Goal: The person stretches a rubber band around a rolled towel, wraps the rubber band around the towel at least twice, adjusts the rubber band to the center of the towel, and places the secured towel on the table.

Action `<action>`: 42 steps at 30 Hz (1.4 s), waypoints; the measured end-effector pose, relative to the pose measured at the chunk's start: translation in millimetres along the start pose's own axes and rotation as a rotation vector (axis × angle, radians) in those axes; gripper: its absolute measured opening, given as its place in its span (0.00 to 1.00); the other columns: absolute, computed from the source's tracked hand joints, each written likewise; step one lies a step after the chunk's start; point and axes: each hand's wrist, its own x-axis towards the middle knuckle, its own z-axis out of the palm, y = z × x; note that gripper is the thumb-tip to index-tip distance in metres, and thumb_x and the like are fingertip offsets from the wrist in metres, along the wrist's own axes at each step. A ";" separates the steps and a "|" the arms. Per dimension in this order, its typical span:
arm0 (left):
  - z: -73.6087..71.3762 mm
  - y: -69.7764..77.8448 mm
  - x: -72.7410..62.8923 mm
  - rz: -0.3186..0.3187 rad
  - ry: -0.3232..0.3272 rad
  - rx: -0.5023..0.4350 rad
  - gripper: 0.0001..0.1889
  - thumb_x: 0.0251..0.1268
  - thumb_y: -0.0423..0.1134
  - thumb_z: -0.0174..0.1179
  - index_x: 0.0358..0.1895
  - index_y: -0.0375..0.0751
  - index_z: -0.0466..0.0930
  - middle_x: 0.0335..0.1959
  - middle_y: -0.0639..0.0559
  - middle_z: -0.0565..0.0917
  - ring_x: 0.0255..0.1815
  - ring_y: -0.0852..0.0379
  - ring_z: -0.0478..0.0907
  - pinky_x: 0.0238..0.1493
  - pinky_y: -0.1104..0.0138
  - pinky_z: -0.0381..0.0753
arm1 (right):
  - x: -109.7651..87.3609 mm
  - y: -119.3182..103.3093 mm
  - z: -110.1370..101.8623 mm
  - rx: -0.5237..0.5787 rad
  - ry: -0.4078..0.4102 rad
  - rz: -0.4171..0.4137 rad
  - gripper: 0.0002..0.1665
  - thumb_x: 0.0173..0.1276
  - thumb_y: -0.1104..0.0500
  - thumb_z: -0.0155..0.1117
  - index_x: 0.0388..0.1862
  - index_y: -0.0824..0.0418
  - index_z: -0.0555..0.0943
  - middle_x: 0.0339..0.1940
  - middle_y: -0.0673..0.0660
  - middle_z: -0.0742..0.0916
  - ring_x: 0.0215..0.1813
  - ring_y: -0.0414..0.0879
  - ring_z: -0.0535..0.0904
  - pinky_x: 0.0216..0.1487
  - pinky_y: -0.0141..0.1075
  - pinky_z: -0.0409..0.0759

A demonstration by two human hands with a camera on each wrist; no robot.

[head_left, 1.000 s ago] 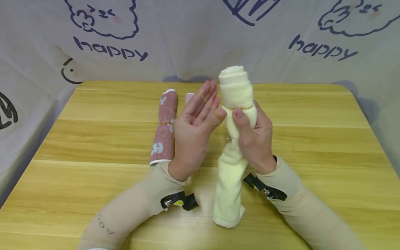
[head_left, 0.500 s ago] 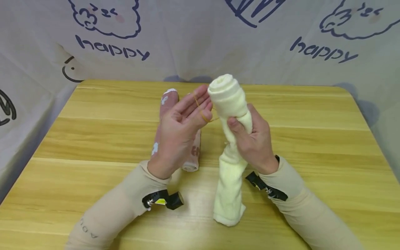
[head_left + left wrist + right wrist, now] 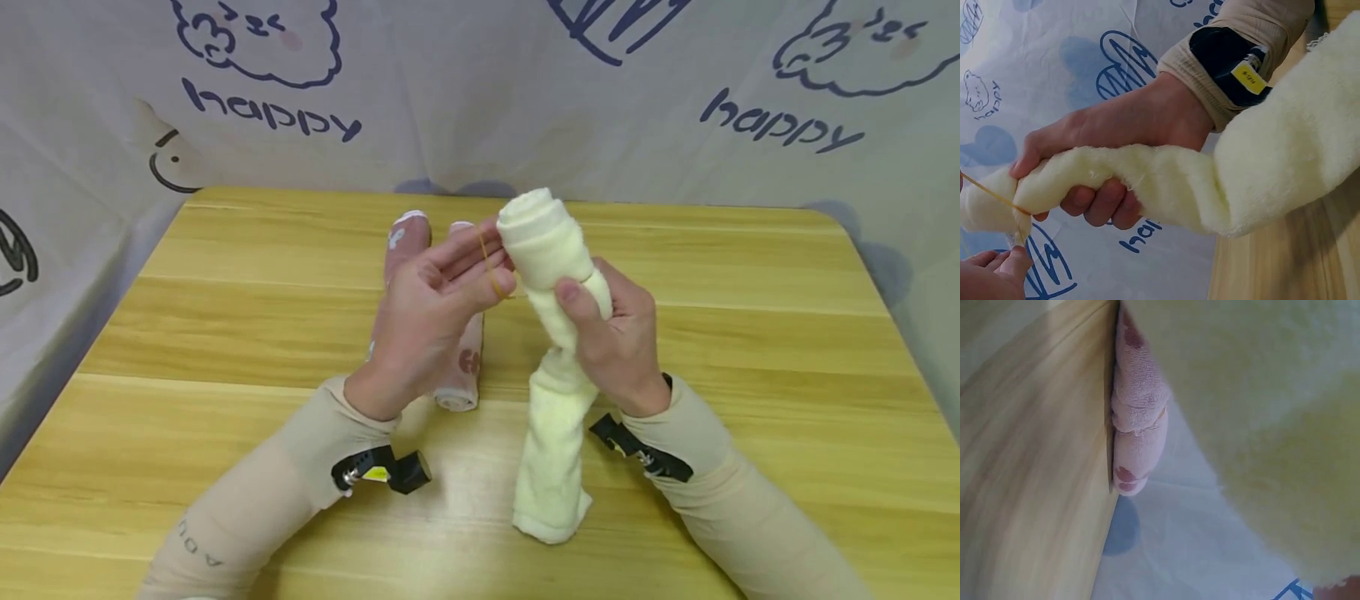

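Note:
A cream rolled towel (image 3: 551,467) stands tilted over the table, pinched in at its middle. My right hand (image 3: 618,342) grips it just below the upper end, thumb in front; in the left wrist view its fingers (image 3: 1107,200) curl round the towel (image 3: 1291,137). My left hand (image 3: 420,312), palm up with fingers fairly straight, is beside the towel's upper end. A thin yellow rubber band (image 3: 486,260) stretches across its fingers and thumb; in the left wrist view the band (image 3: 991,190) runs to the towel's narrowed part. The towel's near surface fills much of the right wrist view.
Two rolled towels lie on the wooden table (image 3: 750,375) behind my left hand: a dark pink one (image 3: 407,246), mostly hidden, and a pale pink one (image 3: 463,367). A patterned cloth (image 3: 450,100) hangs behind the table.
My left hand has moved left and slightly down, uncovering the pale pink roll. The cream towel's top has tilted left and lowered. My right hand keeps its grip.

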 end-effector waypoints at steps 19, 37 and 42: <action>-19.3 15.2 9.9 -0.112 -0.202 -0.131 0.63 0.34 0.57 0.84 0.75 0.26 0.65 0.68 0.40 0.80 0.58 0.60 0.83 0.62 0.70 0.84 | -1.9 9.0 -8.0 0.105 -0.238 -0.054 0.20 0.74 0.56 0.60 0.37 0.76 0.80 0.30 0.36 0.85 0.24 0.32 0.76 0.19 0.28 0.71; -14.1 35.0 10.0 -0.004 -0.262 0.228 0.56 0.35 0.64 0.81 0.71 0.36 0.74 0.67 0.40 0.82 0.55 0.58 0.86 0.57 0.68 0.87 | 0.3 5.8 -9.2 0.047 -0.282 0.030 0.27 0.78 0.46 0.62 0.38 0.72 0.83 0.25 0.42 0.83 0.21 0.35 0.74 0.18 0.29 0.70; -14.4 38.1 11.7 0.051 -0.304 0.392 0.41 0.55 0.48 0.80 0.71 0.38 0.75 0.68 0.45 0.82 0.58 0.54 0.84 0.60 0.67 0.85 | 0.0 7.5 -10.0 -0.036 -0.279 0.055 0.25 0.78 0.47 0.61 0.37 0.70 0.84 0.24 0.43 0.81 0.22 0.34 0.73 0.20 0.29 0.70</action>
